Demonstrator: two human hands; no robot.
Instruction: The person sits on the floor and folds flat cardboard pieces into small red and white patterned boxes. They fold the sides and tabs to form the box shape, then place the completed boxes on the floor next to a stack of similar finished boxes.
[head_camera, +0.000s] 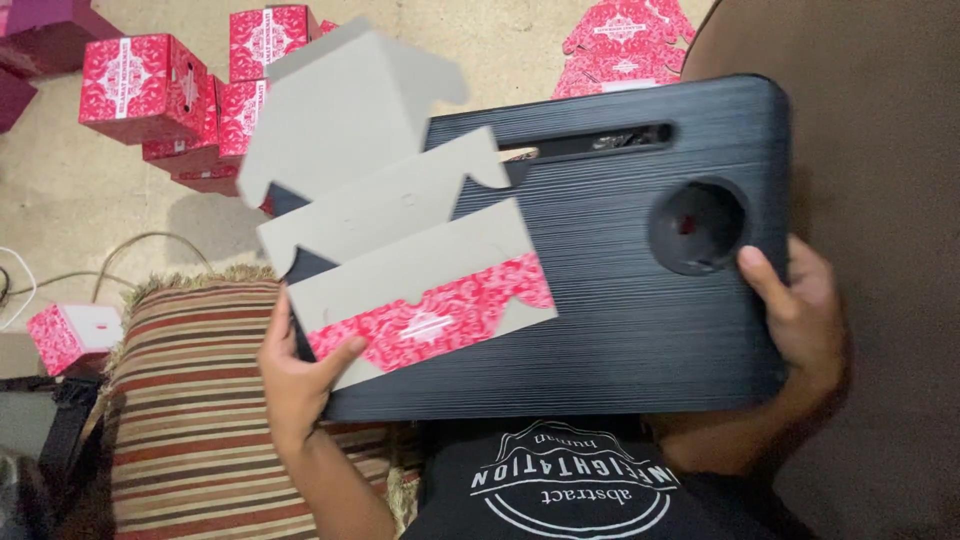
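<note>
Clamped between thumb and fingers of the left hand (300, 385) is the lower left corner of a flat, unfolded carton blank (400, 240), which it holds against the left edge of a black lap tray (610, 300). The right hand (805, 320) grips the tray's right edge, thumb lying on the top surface just beside a round recessed cup well (697, 227).

The blank is grey cardboard on the visible face, with stepped flaps fanning up and left past the tray's edge. One flap, folded over along the lower edge, shows the red-and-white patterned print with a small white label patch.

Assembled red-and-white boxes (190, 95) stand stacked on the beige floor at upper left, each with a white rectangular label. Another single box (72, 335) sits at the left, near pale cables. Flat printed blanks (625, 40) lie piled beyond the tray's far edge.

A striped cushion (195, 410) lies directly under the left hand. The tray's ribbed surface right of the blank is bare, with a long slot (590, 140) near the far edge.
</note>
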